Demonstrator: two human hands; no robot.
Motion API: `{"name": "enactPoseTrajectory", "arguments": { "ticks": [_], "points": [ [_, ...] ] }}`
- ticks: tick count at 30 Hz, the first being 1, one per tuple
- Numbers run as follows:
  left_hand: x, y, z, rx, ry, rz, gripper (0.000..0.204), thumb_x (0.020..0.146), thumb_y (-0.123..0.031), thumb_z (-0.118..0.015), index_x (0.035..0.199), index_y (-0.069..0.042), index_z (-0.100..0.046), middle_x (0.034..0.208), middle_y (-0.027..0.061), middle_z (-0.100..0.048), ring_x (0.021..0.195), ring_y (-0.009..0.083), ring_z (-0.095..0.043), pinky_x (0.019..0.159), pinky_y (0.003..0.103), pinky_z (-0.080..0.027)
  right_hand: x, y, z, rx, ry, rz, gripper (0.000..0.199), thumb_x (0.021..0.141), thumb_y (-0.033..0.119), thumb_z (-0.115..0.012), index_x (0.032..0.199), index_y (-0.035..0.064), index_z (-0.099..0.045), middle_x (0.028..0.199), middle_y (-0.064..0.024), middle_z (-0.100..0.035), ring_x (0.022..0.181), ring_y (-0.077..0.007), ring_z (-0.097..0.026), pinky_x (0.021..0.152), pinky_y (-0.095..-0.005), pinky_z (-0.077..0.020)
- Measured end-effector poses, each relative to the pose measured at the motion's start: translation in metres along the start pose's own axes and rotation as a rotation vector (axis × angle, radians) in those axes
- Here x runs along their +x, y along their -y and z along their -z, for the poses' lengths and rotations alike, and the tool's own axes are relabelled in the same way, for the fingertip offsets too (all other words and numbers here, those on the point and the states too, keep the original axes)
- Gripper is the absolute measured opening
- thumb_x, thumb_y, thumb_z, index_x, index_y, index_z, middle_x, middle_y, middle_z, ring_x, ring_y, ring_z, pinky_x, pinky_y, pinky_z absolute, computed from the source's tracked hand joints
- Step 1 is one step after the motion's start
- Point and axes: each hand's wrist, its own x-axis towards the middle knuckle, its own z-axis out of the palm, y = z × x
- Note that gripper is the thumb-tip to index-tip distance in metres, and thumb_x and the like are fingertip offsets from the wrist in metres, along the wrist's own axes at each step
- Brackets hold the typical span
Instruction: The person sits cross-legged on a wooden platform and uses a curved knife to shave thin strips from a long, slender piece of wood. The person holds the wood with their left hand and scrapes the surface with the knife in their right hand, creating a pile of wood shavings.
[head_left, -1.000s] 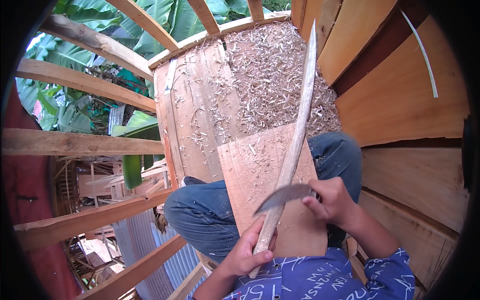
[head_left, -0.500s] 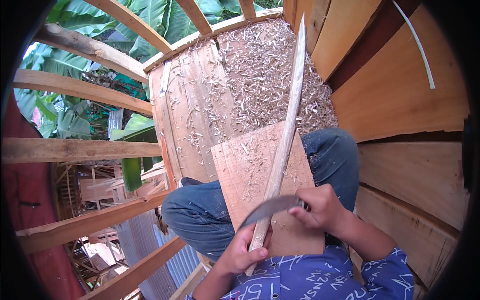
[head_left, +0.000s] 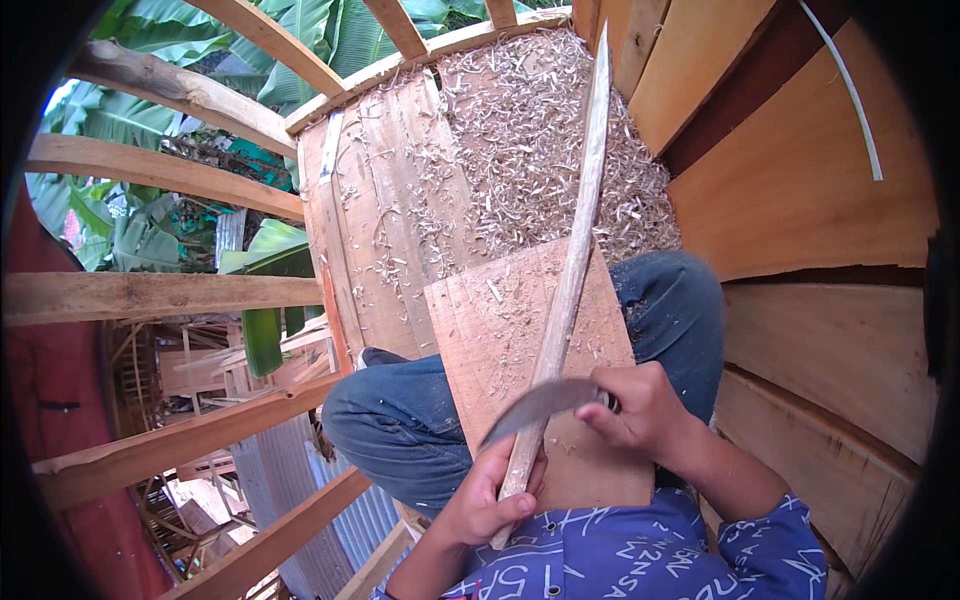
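Observation:
My left hand [head_left: 493, 497] is wrapped round the lower end of a long, pale, slightly bent wooden stick [head_left: 575, 255]. The stick slants up and away to the far end of the deck and narrows toward its tip. My right hand [head_left: 640, 410] grips a knife [head_left: 540, 408] with a curved, dark blade; most of its handle is hidden in the fingers. The blade lies across the stick just above my left hand, its edge slightly smeared by motion. Beneath the stick, a flat wooden board [head_left: 480, 330] rests across my lap, with a few shavings on it.
Curled wood shavings [head_left: 530, 140] cover the far part of the plank floor [head_left: 385, 200]. A plank wall [head_left: 820, 170] stands on the right, a thin pale strip [head_left: 850, 95] against it. Wooden rails [head_left: 160, 297] run along the left, with banana leaves [head_left: 130, 110] and corrugated sheets [head_left: 275, 500] beyond.
The knife blade has shifted slightly, its curved back now a little farther up the stick. Both hands keep their holds, and the stick stays almost in place.

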Motion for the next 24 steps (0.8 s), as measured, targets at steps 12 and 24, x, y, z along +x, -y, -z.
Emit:
{"name": "enactPoseTrajectory", "arguments": {
  "ticks": [12,24],
  "points": [
    [0.004,-0.014,0.005,-0.241,0.048,0.039,0.072,0.076,-0.043,-0.071,0.121,0.001,-0.036,0.070,0.0008,-0.041,0.053,0.0064,-0.037,0.048,0.020,-0.032,0.026,-0.005,0.021,-0.117,-0.046,-0.034,0.045,0.082,0.045,-0.068,0.064,0.0053,-0.054,0.051,-0.0126,-0.050,0.045,-0.0296,-0.056,0.043,-0.0355,-0.0434],
    [0.003,-0.017,0.010,-0.210,0.032,-0.032,0.066,0.074,-0.046,-0.073,0.109,-0.003,-0.039,0.066,0.0001,-0.040,0.048,0.0053,-0.035,0.044,0.019,-0.031,0.044,-0.007,0.025,0.002,-0.062,-0.166,0.048,0.092,0.037,-0.059,0.062,0.0003,-0.050,0.050,-0.0116,-0.047,0.041,-0.0204,-0.051,0.042,-0.0322,-0.0392]
  ]
}}
